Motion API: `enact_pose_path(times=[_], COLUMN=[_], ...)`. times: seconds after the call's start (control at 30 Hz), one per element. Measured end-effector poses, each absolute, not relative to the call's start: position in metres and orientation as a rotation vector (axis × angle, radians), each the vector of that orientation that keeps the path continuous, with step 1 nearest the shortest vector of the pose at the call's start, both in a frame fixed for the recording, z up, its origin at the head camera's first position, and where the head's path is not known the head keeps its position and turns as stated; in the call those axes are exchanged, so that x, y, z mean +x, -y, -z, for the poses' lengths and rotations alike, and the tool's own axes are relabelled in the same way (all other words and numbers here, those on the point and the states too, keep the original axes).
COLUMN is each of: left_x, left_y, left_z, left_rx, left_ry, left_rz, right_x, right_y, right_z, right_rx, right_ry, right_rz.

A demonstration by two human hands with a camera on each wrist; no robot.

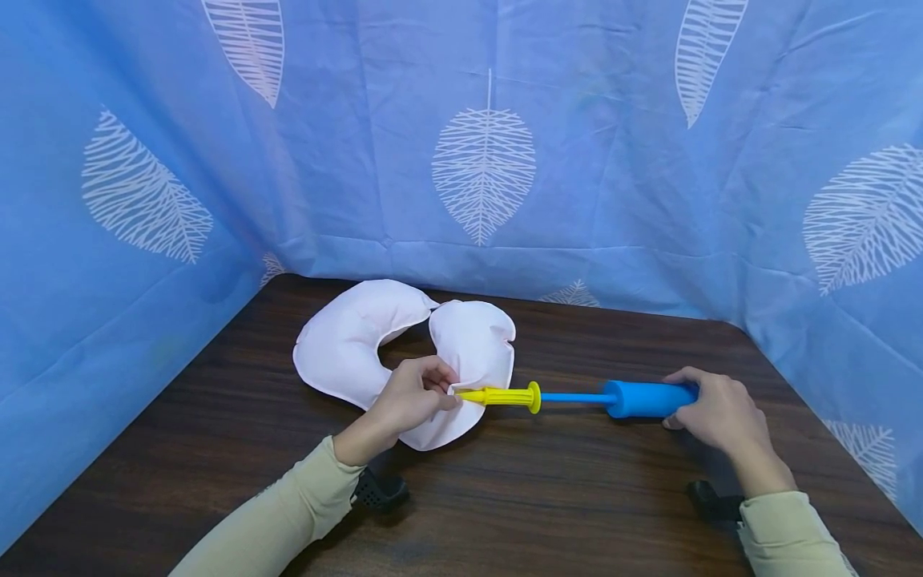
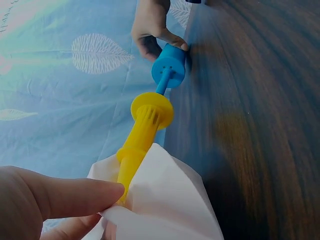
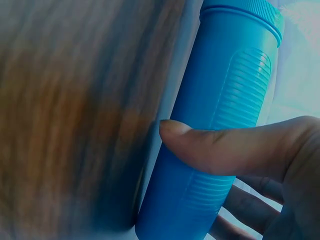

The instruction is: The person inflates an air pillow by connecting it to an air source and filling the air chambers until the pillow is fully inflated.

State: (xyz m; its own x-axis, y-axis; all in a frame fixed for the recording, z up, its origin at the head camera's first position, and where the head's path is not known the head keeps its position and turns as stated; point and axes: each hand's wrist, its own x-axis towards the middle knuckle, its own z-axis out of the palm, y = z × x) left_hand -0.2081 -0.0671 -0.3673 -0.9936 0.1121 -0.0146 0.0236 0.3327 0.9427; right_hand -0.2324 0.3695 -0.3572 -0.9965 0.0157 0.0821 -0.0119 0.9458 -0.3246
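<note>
A pale, puffed-up U-shaped neck pillow (image 1: 339, 344) lies on the table, its near right end partly behind my left hand (image 1: 409, 398). That hand's thumb and fingers pinch the pillow's fabric (image 2: 165, 200) around the tapered tip of a hand pump's yellow nozzle end (image 2: 137, 132). The very tip is hidden in the fabric. From the yellow flange a blue rod (image 1: 573, 397) runs straight to the pump's blue barrel (image 1: 644, 399), drawn well apart. My right hand (image 1: 721, 413) grips the barrel's far end, thumb across its ribbed side in the right wrist view.
The dark wood table (image 1: 541, 497) extends in front of and around the pillow and pump. A blue curtain (image 1: 598, 184) with white leaf prints hangs along the back and both sides. Dark wrist straps (image 1: 382, 490) sit below both hands.
</note>
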Motion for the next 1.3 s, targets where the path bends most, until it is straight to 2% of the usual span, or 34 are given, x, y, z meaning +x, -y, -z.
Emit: enact_pose_path(times=[0.97,1.3], left_x=[-0.208,-0.206], left_y=[0.069,0.067], left_z=[0.367,0.366], left_rx=[0.105,0.14], left_ry=[-2.499,-2.505], left_rz=[-1.787,-1.782], right_x=[-0.23,-0.223], right_y=[-0.355,-0.307], right_z=[0.361,0.361], right_rx=[0.105,0.254], right_ry=[2.999,2.96], right_rz=[-0.462,-0.47])
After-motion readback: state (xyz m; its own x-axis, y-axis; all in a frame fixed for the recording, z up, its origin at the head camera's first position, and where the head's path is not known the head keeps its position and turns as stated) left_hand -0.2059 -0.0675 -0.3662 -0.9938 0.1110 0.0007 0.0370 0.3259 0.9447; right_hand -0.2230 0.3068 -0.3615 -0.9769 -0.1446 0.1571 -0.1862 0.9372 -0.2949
